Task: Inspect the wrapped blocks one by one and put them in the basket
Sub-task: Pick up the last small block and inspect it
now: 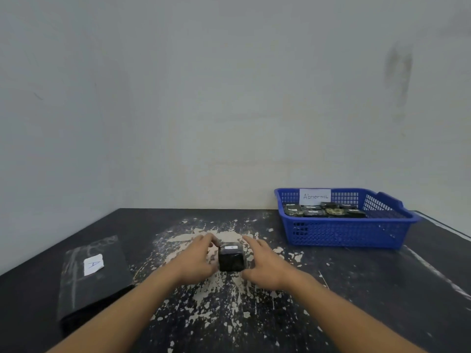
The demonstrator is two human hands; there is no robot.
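A dark wrapped block (231, 257) with a small white label on top sits at the middle of the table. My left hand (197, 258) grips its left side with curled fingers. From the other side my right hand (263, 263) holds the block's right face. A blue plastic basket (344, 233) stands at the back right, with a paper sign reading "Abnormal" on its far wall. Several wrapped blocks (323, 211) lie inside it.
A black flat box (94, 278) with a white paper tag marked "A" lies on the left of the table. The dark tabletop (356, 289) has worn, flaking pale patches around the middle. A plain wall rises behind the table.
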